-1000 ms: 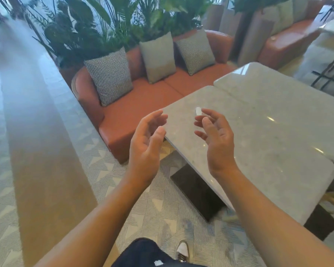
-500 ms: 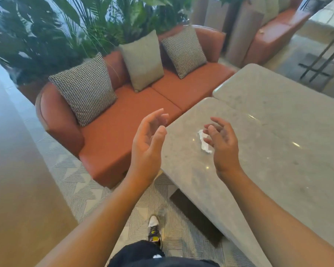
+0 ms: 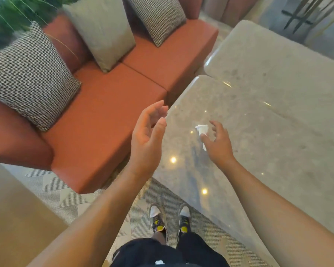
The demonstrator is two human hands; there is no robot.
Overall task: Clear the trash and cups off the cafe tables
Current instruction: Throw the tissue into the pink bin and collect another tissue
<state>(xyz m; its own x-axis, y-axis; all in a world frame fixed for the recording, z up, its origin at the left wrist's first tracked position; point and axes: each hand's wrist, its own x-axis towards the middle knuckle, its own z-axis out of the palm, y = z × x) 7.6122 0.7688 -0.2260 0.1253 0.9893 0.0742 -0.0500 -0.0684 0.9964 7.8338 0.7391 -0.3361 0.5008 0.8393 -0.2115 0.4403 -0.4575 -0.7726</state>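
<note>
A small crumpled white napkin (image 3: 202,129) lies on the grey marble cafe table (image 3: 268,135), near its left edge. My right hand (image 3: 217,144) hovers right over it, fingers spread and curved; the thumb covers part of the paper, and I cannot tell whether it touches. My left hand (image 3: 148,135) is raised just off the table's left edge, above the sofa seat, palm turned inward, fingers relaxed and holding nothing.
An orange sofa (image 3: 108,116) with houndstooth and plain grey cushions stands left of the table. A second marble table (image 3: 278,54) abuts the first at the back. My feet (image 3: 169,220) stand on patterned carpet at the near table edge. Plants at far left.
The view has tilted down and closer to the table. My right hand has lowered onto the napkin and spread its fingers. My left hand keeps its raised, relaxed pose.
</note>
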